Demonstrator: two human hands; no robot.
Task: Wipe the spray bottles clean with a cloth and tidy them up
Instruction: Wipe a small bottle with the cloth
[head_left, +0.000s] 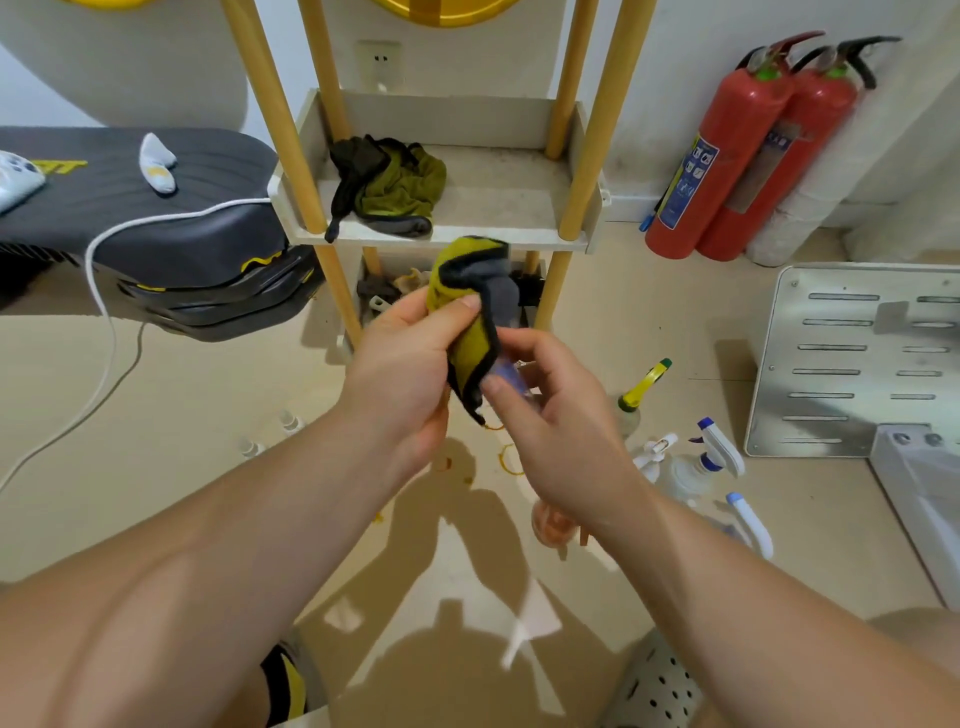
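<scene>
A beige floor (197, 395) meets white walls (675, 62); a wooden-legged shelf rack (441, 236) stands beside two red fire extinguishers (737, 156).

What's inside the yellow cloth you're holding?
A small translucent bottle: only its lower end shows, pinched by the right hand. The cloth, gripped by the left hand, hides the rest.

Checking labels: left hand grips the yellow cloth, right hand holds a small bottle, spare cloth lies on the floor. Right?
No: the head view shows the spare cloth on the shelf tray, not the floor. Left hand does grip the yellow cloth; right hand holds the small bottle.
</scene>
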